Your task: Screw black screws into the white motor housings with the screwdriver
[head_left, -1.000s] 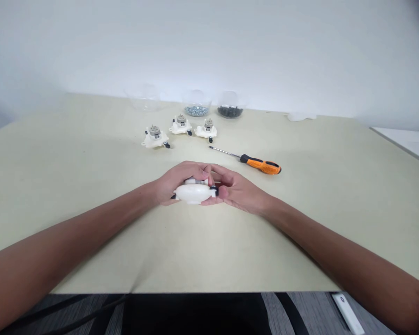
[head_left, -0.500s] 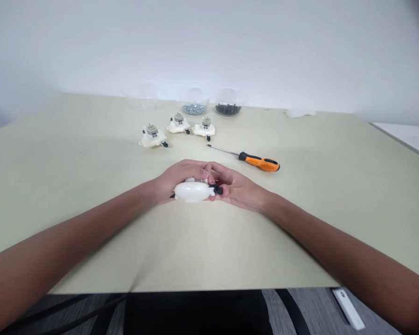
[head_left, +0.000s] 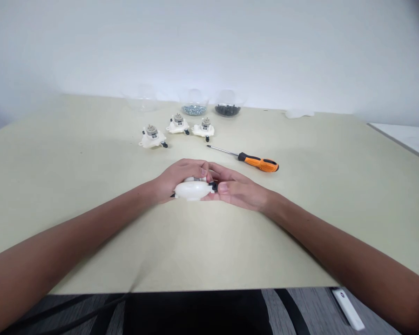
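Note:
My left hand (head_left: 181, 174) is closed round a white plastic part (head_left: 192, 190), which it holds just above the table, its smooth rounded side facing me. A black piece (head_left: 213, 186) sits at the part's right end. My right hand (head_left: 239, 188) has its thumb against this black piece, with its other fingers behind, partly hidden. Beyond my hands stand three similar white units with round metal motors, one on the left (head_left: 152, 137), one in the middle (head_left: 178, 124) and one on the right (head_left: 204, 128).
An orange and black screwdriver (head_left: 260, 163) lies right of centre. At the back stand a clear bowl (head_left: 142, 100), a bowl of silvery screws (head_left: 194, 109) and a bowl of black pieces (head_left: 227, 110). A flat white item (head_left: 299, 114) lies at the back right.
My right thumb has moved onto the right end of the black piece, covering more of it. The white part stays in my left hand, nearly in the same place.

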Demonstrator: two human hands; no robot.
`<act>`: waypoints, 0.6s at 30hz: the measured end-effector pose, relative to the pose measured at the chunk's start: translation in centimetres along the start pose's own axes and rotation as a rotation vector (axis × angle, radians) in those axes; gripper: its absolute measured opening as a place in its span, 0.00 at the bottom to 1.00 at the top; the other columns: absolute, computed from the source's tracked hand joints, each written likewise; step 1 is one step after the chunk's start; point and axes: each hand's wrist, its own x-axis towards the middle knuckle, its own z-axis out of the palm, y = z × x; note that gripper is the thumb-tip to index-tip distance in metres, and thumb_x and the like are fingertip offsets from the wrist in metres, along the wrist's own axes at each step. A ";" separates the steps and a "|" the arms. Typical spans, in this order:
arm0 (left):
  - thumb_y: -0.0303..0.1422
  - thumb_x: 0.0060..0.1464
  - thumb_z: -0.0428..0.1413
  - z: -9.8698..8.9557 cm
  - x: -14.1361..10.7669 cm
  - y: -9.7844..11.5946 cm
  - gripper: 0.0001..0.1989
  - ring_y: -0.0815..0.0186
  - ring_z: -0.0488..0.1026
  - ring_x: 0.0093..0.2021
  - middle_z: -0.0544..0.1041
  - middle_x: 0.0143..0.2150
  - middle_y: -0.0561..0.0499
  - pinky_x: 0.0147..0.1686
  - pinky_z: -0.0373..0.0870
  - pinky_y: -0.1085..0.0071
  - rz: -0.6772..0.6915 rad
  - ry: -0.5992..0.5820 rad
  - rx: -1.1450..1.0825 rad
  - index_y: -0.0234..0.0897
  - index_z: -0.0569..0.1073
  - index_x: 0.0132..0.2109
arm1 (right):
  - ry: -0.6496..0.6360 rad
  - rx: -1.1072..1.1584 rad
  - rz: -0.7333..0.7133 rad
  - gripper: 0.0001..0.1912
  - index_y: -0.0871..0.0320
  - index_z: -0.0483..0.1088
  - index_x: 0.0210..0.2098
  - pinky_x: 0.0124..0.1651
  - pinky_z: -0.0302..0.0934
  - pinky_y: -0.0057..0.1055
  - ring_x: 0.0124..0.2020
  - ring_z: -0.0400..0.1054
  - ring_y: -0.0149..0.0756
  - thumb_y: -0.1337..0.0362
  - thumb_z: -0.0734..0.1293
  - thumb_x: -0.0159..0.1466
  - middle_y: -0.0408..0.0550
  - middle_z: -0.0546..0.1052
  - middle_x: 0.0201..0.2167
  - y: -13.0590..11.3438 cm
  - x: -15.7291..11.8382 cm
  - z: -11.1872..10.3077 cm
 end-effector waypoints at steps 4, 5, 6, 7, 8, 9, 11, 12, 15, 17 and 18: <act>0.32 0.51 0.55 0.1 0.0 0.2 0.08 0.72 0.68 0.25 0.74 0.28 0.53 0.24 0.63 0.76 -0.053 -0.034 -0.146 0.34 0.69 0.27 | -0.003 0.019 -0.012 0.10 0.58 0.64 0.38 0.55 0.63 0.34 0.43 0.60 0.26 0.61 0.68 0.61 0.44 0.60 0.41 -0.1 0.0 0.1; 0.32 0.51 0.55 0.1 0.0 0.2 0.07 0.71 0.68 0.26 0.74 0.29 0.53 0.25 0.62 0.76 -0.051 -0.038 -0.134 0.34 0.69 0.27 | -0.006 0.002 -0.012 0.10 0.58 0.64 0.38 0.54 0.63 0.32 0.41 0.60 0.25 0.63 0.68 0.61 0.43 0.60 0.39 -0.1 0.0 0.0; 0.32 0.50 0.55 0.2 0.0 0.3 0.07 0.71 0.69 0.27 0.74 0.29 0.53 0.25 0.62 0.76 -0.048 -0.042 -0.119 0.34 0.70 0.27 | -0.009 -0.018 -0.010 0.10 0.58 0.64 0.38 0.53 0.63 0.31 0.41 0.60 0.25 0.65 0.69 0.61 0.42 0.60 0.38 0.0 0.1 0.0; 0.32 0.50 0.55 0.2 0.0 0.3 0.06 0.70 0.69 0.28 0.75 0.30 0.52 0.26 0.63 0.75 -0.048 -0.045 -0.106 0.34 0.70 0.28 | -0.012 -0.034 -0.006 0.10 0.58 0.64 0.38 0.53 0.63 0.30 0.40 0.60 0.24 0.65 0.69 0.60 0.42 0.60 0.38 0.0 0.1 -0.1; 0.32 0.51 0.54 0.2 -0.1 0.3 0.06 0.69 0.70 0.29 0.75 0.31 0.52 0.27 0.63 0.75 -0.047 -0.049 -0.097 0.34 0.70 0.28 | -0.013 -0.048 0.000 0.11 0.57 0.64 0.38 0.53 0.62 0.31 0.41 0.60 0.25 0.65 0.70 0.59 0.42 0.60 0.38 0.0 0.1 -0.1; 0.32 0.51 0.54 0.2 -0.2 0.3 0.06 0.68 0.70 0.29 0.75 0.31 0.52 0.28 0.63 0.74 -0.043 -0.055 -0.088 0.34 0.70 0.29 | -0.015 -0.066 0.005 0.12 0.57 0.64 0.39 0.53 0.62 0.31 0.41 0.61 0.25 0.64 0.70 0.59 0.42 0.61 0.38 0.0 0.2 -0.2; 0.33 0.52 0.53 0.1 -0.3 0.2 0.07 0.67 0.70 0.30 0.74 0.32 0.51 0.29 0.63 0.73 -0.009 -0.061 -0.035 0.34 0.69 0.29 | -0.016 -0.167 0.022 0.13 0.56 0.65 0.41 0.51 0.63 0.32 0.41 0.62 0.26 0.62 0.71 0.59 0.42 0.64 0.38 -0.5 0.1 -0.2; 0.33 0.52 0.53 0.0 -0.4 0.1 0.07 0.68 0.69 0.30 0.74 0.32 0.51 0.29 0.62 0.73 0.029 -0.051 0.021 0.34 0.69 0.29 | -0.006 -0.260 0.037 0.14 0.56 0.65 0.42 0.51 0.63 0.32 0.41 0.63 0.27 0.61 0.70 0.59 0.43 0.66 0.39 -1.0 0.0 -0.2; 0.33 0.54 0.53 -0.7 -0.6 0.1 0.07 0.70 0.64 0.26 0.73 0.29 0.53 0.27 0.57 0.73 0.190 0.059 0.352 0.34 0.69 0.31 | 0.193 -0.690 0.017 0.18 0.53 0.66 0.51 0.53 0.63 0.37 0.49 0.66 0.34 0.56 0.67 0.62 0.47 0.70 0.47 -3.0 -0.9 -0.3; 0.32 0.54 0.52 -1.4 -0.6 0.0 0.05 0.71 0.63 0.25 0.74 0.29 0.54 0.27 0.56 0.73 0.274 0.165 0.614 0.35 0.70 0.33 | 0.464 -1.051 -0.080 0.22 0.52 0.66 0.54 0.56 0.62 0.42 0.52 0.66 0.40 0.52 0.64 0.63 0.50 0.70 0.52 -4.5 -1.9 -0.8; 0.31 0.54 0.52 -1.7 -0.5 0.0 0.05 0.70 0.64 0.26 0.75 0.31 0.54 0.28 0.57 0.72 0.303 0.205 0.722 0.36 0.70 0.34 | 0.592 -1.244 -0.120 0.23 0.52 0.66 0.55 0.55 0.61 0.45 0.52 0.66 0.43 0.51 0.64 0.63 0.51 0.70 0.53 -5.2 -2.5 -1.2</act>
